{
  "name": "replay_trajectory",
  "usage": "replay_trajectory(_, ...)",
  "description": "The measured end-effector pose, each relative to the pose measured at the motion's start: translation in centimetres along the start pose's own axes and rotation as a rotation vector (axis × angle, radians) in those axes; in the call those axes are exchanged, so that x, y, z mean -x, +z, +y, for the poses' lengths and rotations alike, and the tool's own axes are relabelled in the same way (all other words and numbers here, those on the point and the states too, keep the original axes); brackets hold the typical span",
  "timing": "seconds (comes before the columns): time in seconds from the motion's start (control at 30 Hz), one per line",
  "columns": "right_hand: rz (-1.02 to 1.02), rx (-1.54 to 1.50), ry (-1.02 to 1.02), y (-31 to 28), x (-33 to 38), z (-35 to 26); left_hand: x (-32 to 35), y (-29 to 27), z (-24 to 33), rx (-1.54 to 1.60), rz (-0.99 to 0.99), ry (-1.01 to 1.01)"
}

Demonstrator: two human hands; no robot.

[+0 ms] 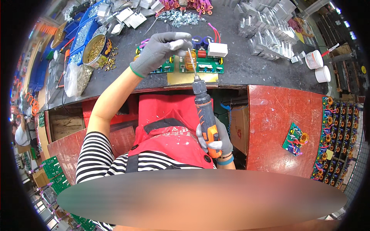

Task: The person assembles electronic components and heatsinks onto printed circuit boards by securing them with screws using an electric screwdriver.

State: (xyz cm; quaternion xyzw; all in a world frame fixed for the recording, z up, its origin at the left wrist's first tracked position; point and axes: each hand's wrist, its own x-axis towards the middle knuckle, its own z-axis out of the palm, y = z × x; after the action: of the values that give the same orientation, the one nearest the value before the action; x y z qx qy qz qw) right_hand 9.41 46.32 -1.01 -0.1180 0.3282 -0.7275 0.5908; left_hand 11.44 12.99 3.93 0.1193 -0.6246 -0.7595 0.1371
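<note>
Screwdriver point(204, 109) sat clasped in your right hand point(225, 139), tip beside your half-curled left hand point(158, 52), whose contents were unclear. Lengthwise, it pointed away, slightly left.

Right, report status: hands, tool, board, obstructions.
Right hand gripping power screwdriver. Left hand near bit tip, grasp unclear. Circuit board on workbench, partly hidden by left hand.

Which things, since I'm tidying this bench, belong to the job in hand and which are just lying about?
Likely in the job:
power screwdriver in the right hand
green circuit-board assembly by the left hand

Apparently lying about:
silver heat sinks at the right
white tubs near them
lone circuit board on the red surface
</note>
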Motion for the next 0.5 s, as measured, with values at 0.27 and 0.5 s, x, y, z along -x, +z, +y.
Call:
replay_trajectory(0.27,-0.102,-0.048,0.031,-1.3,0.2,0.4,1.1,0.4,-1.1,0.263,-0.030,-0.112)
replay_trajectory(0.5,-0.105,-0.045,0.042,-1.5,0.4,0.0,1.1,0.6,-1.1,0.304,-0.067,-0.119)
